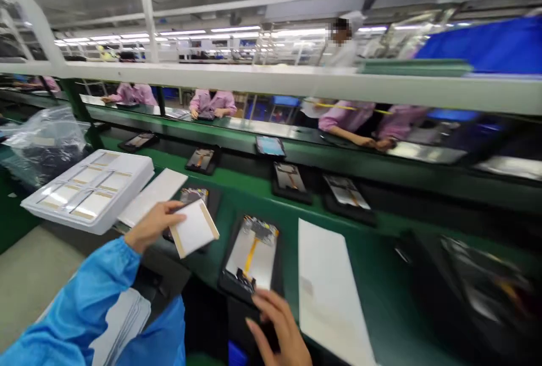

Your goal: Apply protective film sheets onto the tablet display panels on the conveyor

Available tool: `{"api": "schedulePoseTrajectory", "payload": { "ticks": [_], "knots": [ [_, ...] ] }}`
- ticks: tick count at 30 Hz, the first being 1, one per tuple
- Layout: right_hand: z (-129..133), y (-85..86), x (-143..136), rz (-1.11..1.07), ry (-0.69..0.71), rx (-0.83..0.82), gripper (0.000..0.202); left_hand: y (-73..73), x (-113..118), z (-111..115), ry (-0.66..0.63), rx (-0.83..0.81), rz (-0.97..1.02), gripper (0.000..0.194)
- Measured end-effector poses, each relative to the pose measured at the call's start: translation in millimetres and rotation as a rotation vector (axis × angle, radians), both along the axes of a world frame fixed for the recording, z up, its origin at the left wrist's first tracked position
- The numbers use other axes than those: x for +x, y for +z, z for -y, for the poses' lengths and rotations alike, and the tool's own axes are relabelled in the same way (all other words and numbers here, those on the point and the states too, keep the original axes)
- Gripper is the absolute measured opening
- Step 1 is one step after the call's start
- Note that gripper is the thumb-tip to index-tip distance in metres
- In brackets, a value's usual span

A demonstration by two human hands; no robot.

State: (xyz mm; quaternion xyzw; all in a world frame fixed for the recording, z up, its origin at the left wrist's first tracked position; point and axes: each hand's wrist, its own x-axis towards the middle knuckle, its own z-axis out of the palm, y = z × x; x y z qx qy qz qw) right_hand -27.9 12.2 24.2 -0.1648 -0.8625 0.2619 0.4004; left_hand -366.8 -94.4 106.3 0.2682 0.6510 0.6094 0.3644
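Between the thumb and fingers of my left hand [158, 223] is a flat white rectangular piece [195, 229] with tan strips along two edges. It hangs partly over a device in a black tray [214, 199]. My right hand [277, 326] has its fingers apart, with the fingertips at the lower edge of an opened device [253, 253]. That device shows a silver plate, an orange ribbon cable and a circuit board at its top, and rests in a black holder.
A white tray of similar pieces [87, 185] stands at left beside a plastic bag [46, 134]. White sheets [334, 292] lie on the green bench. More devices [291, 178] line the belt. People in pink [214, 103] sit opposite, beyond a rail.
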Motion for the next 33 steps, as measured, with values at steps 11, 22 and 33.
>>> {"api": "schedulePoseTrajectory", "payload": {
  "ticks": [11,22,33],
  "knots": [
    [-18.2,5.5,53.6,-0.022,-0.034,0.251,0.022,-52.6,201.9,-58.0,-0.280,-0.018,0.659,0.042],
    [-13.9,-1.3,75.8,0.372,-0.100,0.417,0.019,-68.7,209.9,-66.8,-0.341,-0.028,0.699,0.053],
    [-37.1,14.6,99.0,0.056,-0.221,-0.084,0.010,-55.6,208.4,-59.6,-0.497,-0.133,0.661,0.051]
  ]
}}
